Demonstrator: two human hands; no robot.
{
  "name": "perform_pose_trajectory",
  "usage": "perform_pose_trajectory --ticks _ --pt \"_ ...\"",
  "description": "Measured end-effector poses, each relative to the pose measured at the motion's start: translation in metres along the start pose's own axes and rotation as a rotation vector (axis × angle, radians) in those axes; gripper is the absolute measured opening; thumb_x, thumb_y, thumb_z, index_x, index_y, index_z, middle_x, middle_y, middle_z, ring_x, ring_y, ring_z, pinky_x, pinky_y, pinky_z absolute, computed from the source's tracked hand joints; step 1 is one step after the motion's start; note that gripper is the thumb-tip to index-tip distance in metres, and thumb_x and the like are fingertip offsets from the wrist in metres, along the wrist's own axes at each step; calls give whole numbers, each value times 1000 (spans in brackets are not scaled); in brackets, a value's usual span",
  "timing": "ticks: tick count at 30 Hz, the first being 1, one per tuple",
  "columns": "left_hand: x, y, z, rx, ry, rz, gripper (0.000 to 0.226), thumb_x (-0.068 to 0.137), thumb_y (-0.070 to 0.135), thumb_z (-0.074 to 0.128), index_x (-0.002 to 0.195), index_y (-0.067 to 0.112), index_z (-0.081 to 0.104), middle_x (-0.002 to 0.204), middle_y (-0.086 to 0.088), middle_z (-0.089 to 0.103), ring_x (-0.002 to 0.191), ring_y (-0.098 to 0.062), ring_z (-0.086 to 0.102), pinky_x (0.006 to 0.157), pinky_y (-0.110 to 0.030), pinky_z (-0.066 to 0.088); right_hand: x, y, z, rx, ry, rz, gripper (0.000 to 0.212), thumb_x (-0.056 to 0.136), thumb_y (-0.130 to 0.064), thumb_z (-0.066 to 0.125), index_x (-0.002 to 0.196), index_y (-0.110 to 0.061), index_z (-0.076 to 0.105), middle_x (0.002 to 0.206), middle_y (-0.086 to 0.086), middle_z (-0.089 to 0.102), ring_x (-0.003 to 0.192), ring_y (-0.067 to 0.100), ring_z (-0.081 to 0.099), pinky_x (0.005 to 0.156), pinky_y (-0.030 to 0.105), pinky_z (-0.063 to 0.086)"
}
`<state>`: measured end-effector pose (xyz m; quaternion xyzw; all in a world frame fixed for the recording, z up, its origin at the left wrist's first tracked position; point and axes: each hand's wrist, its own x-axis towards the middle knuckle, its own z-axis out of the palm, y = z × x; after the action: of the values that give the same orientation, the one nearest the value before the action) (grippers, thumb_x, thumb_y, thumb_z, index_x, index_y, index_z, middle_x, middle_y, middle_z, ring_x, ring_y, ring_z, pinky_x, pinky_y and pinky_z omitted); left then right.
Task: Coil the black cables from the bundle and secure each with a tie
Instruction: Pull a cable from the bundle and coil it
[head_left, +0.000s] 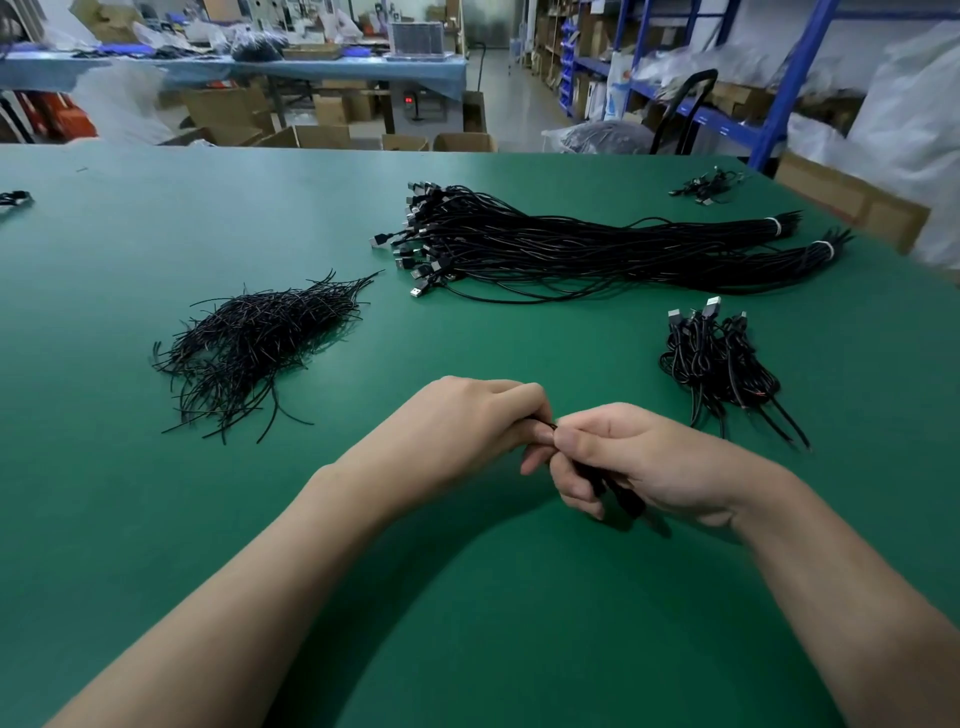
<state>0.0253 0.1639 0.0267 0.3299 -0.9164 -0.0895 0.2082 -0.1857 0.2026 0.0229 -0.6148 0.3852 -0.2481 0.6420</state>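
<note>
Head view: my right hand (639, 462) has its fingers curled round a small coiled cable (623, 496), of which only dark loops show between the fingers and under the palm. My left hand (483, 415) meets it thumb to thumb, fingers curled in and pinching a thin black strand at the right thumb tip; I take this strand to be the twist tie (550, 427), though most of it is hidden. Beyond the fingertips lies the cable bundle (571, 244), with USB plugs fanned at one end and white bands at the other. Left of my left knuckles sits the pile of ties (260, 343); just beyond my right knuckles, the finished coils (717, 364), all on the green table (467, 597). Handling judgement: the cable is light, thin and springy, so the coil will likely open if the right fingers slacken. Best hold is across the middle of the loops, squeezing them flat. The tie looks wire-stiff and slippery in its jacket; grip it near the ends and twist close against the coil. Plug ends are rigid, so keep them outside the wrap.
</note>
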Motion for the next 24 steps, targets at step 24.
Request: perform_pose_trajectory --ticks 24 --pt "-5 10 -9 217 276 164 32 102 29 41 90 8 62 82 -1 62 71 -21 58 50 -33 45 0 3 -7 -167 74 12 53 98 -62 37 104 -25 74 89 -5 70 72 13 51 66 28 39"
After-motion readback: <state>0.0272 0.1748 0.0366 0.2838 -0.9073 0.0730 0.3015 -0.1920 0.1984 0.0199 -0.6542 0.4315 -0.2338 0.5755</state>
